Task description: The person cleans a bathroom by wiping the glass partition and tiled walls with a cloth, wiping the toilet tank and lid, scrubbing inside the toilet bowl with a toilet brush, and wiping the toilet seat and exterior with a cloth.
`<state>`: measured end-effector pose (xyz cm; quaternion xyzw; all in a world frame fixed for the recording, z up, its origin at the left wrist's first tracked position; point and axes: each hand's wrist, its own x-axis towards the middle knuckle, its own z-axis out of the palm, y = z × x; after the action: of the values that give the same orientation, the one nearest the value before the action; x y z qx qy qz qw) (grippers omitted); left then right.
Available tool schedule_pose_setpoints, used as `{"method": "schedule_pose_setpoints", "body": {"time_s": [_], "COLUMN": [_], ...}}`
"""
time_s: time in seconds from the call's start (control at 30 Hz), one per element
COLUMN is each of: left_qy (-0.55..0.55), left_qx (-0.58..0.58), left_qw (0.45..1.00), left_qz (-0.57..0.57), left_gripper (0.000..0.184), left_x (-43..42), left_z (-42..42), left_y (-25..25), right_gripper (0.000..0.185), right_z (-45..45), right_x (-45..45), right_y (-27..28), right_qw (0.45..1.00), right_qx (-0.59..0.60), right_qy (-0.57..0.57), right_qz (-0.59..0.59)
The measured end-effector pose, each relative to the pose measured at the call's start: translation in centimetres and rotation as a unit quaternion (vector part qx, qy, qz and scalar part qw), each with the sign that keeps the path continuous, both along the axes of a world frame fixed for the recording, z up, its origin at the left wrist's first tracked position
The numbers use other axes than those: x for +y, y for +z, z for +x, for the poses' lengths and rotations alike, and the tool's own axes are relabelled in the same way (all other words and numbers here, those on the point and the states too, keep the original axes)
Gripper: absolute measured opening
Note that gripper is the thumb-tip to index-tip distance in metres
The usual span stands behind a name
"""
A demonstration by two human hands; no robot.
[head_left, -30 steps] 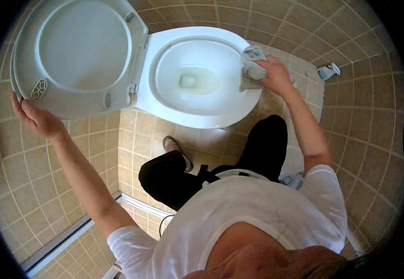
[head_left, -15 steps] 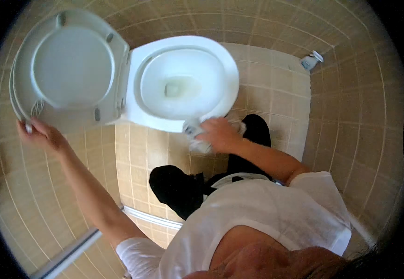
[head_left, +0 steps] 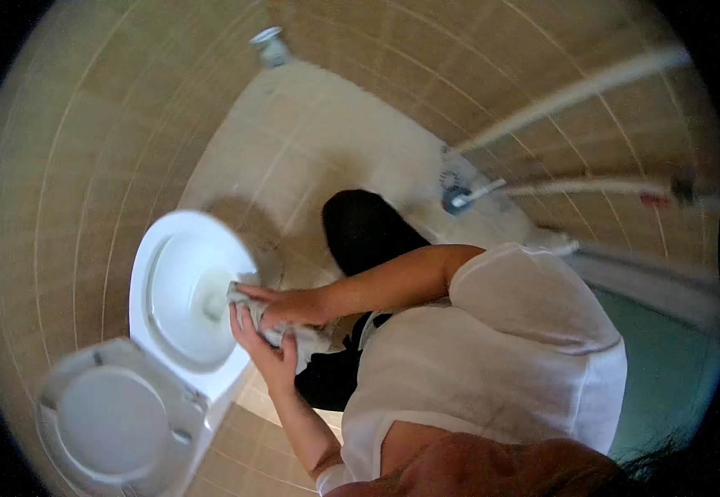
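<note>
A crumpled, pale grey-white cloth point(head_left: 270, 325) is between my two hands, beside the near rim of the white toilet bowl point(head_left: 146, 286). From the right, my right hand point(head_left: 292, 306) presses onto the cloth, its fingers partly wrapped in it. My left hand point(head_left: 267, 348) holds the cloth from below, with its thumb raised. The raised toilet seat and lid point(head_left: 111, 418) stand at the lower left, touched by neither hand.
A white bottle point(head_left: 270, 48) stands in the far floor corner. Near a floor drain lies a blue-and-white brush-like item point(head_left: 459, 199). White pipes run along the tiled wall at right. My black-trousered knee point(head_left: 368, 228) is beside the bowl.
My left hand has let go of the lid and come to the cloth. My right hand has lifted the cloth off the rim's front. The view has turned, with the toilet now lower left.
</note>
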<state>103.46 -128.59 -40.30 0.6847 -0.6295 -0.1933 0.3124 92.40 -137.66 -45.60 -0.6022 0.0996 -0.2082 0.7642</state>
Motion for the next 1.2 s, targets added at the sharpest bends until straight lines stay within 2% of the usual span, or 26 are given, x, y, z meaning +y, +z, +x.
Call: {"method": "schedule_pose_setpoints", "body": {"time_s": [0.03,0.07,0.13,0.17,0.23,0.3,0.37,0.4,0.43,0.47,0.53,0.57,0.63,0.67,0.73,0.77,0.8,0.83,0.87,0.9,0.93,0.97,1.03,1.07,1.17,1.2], "left_qy": [-0.021,-0.031,-0.040,-0.039,0.175,0.270,0.246,0.235,0.234,0.257,0.300,0.301,0.281,0.273,0.274,0.307,0.274,0.371,0.318,0.340,0.329,0.268,0.265,0.260,0.252,0.255], "left_qx": [0.018,0.011,-0.001,-0.008,-0.007,0.103,0.052,-0.008,-0.004,-0.002,-0.005,-0.006,-0.031,-0.023,0.042,0.035,0.114,-0.021,0.011,0.017,-0.016,0.013,-0.015,-0.010,-0.016,-0.039], "left_qw": [1.000,0.999,0.997,0.994,0.982,0.951,0.960,0.961,0.961,0.955,0.943,0.943,0.945,0.948,0.946,0.939,0.937,0.924,0.936,0.930,0.935,0.942,0.949,0.946,0.951,0.950], "left_qz": [-0.014,-0.025,-0.071,-0.104,-0.068,-0.106,-0.123,-0.148,-0.146,-0.150,-0.140,-0.141,-0.165,-0.161,-0.166,-0.152,-0.184,-0.091,-0.148,-0.135,-0.134,-0.204,-0.170,-0.192,-0.179,-0.177], "left_gripper": [0.060,0.056,0.051,0.049,0.051,0.052,0.052,0.053,0.053,0.053,0.052,0.052,0.052,0.054,0.060,0.062,0.058,0.053,0.051,0.054,0.056,0.059,0.059,0.057,0.057,0.055], "left_x": [-1.0,0.4,2.9,3.4,5.8,6.8,8.6,9.1,9.2,9.3,9.2,9.4,10.3,9.4,12.6,10.3,9.5,13.6,9.3,9.2,7.6,6.8,7.0,7.0,7.3,5.8], "left_z": [-0.3,-0.2,2.3,4.3,8.1,8.3,11.4,12.3,12.4,12.5,12.1,12.8,14.7,12.8,16.7,12.6,10.7,15.8,11.1,12.1,11.1,11.4,11.6,11.7,11.8,9.3], "left_y": [0.2,-0.3,-1.5,-1.8,-3.4,-3.7,-7.0,-8.4,-8.9,-9.3,-9.0,-9.6,-11.3,-9.4,-13.4,-9.7,-8.2,-12.9,-8.4,-9.4,-8.3,-8.7,-7.8,-8.0,-7.6,-6.1], "right_gripper": [0.046,0.046,0.063,0.063,0.055,0.045,0.039,0.040,0.040,0.040,0.041,0.041,0.042,0.042,0.042,0.039,0.035,0.033,0.034,0.034,0.033,0.031,0.027,0.025,0.021,0.020], "right_z": [-1.2,-2.2,-3.4,-4.4,-8.7,-14.9,-21.7,-26.0,-29.7,-32.9,-36.8,-37.7,-39.6,-41.4,-44.0,-42.1,-44.7,-47.0,-46.2,-42.9,-50.4,-46.0,-52.6,-50.3,-53.4,-56.4], "right_x": [-0.6,0.8,2.8,2.2,0.7,0.0,1.0,2.2,3.6,5.3,7.1,6.6,4.9,3.5,-2.0,-4.4,-6.0,-6.7,-9.7,-9.4,-10.1,-10.2,-8.3,-7.0,-6.7,-10.1], "right_y": [2.4,2.6,2.9,3.3,3.9,1.9,-0.8,-1.9,-3.3,-5.2,-5.2,-5.5,-6.3,-7.2,-10.3,-7.7,-10.4,-12.7,-12.0,-8.6,-13.3,-9.4,-12.5,-10.8,-11.7,-14.6], "right_qw": [0.986,0.985,0.999,0.998,0.941,0.922,0.855,0.814,0.728,0.674,0.610,0.610,0.450,0.457,0.449,0.441,0.459,0.433,0.440,0.332,0.376,0.309,0.252,0.232,0.282,0.304], "right_qx": [0.037,0.039,0.013,0.020,0.024,0.207,0.273,0.347,0.503,0.580,0.668,0.667,0.734,0.727,0.721,0.771,0.780,0.780,0.847,0.837,0.834,0.873,0.846,0.875,0.878,0.903], "right_qy": [-0.019,-0.047,-0.036,-0.056,-0.206,-0.285,-0.441,-0.451,-0.408,-0.395,-0.358,-0.358,-0.278,-0.272,-0.193,-0.123,-0.109,-0.088,-0.055,-0.037,-0.030,0.079,0.157,0.142,0.105,0.049], "right_qz": [0.160,0.161,0.022,0.023,-0.269,-0.163,0.010,-0.115,-0.226,-0.230,-0.233,-0.234,-0.425,-0.434,-0.492,-0.443,-0.411,-0.444,-0.293,-0.434,-0.403,-0.368,-0.442,-0.400,-0.371,-0.301]}}
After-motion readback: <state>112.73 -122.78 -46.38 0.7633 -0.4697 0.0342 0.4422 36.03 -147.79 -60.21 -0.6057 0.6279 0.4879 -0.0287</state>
